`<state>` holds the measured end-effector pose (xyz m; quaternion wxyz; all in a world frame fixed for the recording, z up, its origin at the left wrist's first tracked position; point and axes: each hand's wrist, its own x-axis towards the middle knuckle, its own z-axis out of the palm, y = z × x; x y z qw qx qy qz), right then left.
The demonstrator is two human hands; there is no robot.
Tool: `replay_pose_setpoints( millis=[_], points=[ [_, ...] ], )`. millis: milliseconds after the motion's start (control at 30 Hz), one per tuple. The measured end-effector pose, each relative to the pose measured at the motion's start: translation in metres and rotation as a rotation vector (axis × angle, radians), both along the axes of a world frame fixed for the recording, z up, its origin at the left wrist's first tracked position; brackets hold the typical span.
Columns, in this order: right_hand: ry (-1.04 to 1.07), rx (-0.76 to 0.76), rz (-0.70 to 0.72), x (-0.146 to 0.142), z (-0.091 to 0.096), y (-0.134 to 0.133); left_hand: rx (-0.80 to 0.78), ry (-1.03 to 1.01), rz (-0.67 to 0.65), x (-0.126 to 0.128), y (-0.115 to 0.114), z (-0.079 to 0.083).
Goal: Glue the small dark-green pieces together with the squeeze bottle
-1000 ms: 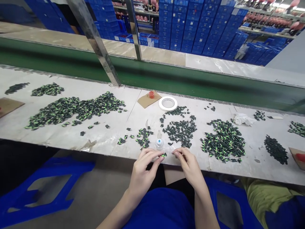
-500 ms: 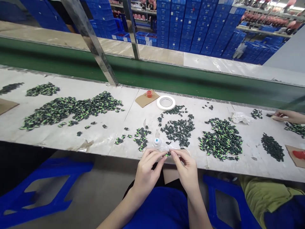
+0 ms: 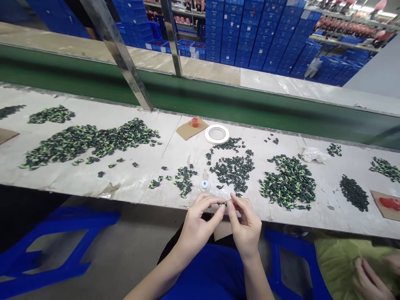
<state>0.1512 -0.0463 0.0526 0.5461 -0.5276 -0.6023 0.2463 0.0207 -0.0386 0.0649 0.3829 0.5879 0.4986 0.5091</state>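
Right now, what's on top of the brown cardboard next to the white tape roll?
A small red cup sits on the brown cardboard. The bit of cardboard right under the cup is covered, and so is the table beneath the cardboard, so I can't see those.

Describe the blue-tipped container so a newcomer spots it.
Find the long white table, then the left hand at its near edge. Just beyond that hand, between two clusters of dark pieces, sits the pale container; its blue tip sets it apart.
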Motion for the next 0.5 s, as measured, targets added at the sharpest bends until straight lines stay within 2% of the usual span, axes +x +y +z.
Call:
replay_pose_setpoints(
  millis=[233,367,500],
  points=[
    [0.055,-0.088,0.236,0.025,0.013,0.004,0.055,0.121,-0.207,-0.011,0.009,0.012],
    [0.092,-0.164,0.265,0.029,0.012,0.003,0.060,0.126,-0.235,-0.011,0.008,0.014],
    [0.063,-0.143,0.248,0.028,0.009,0.002,0.048,0.109,-0.212,-0.008,0.004,0.014]
  ],
)
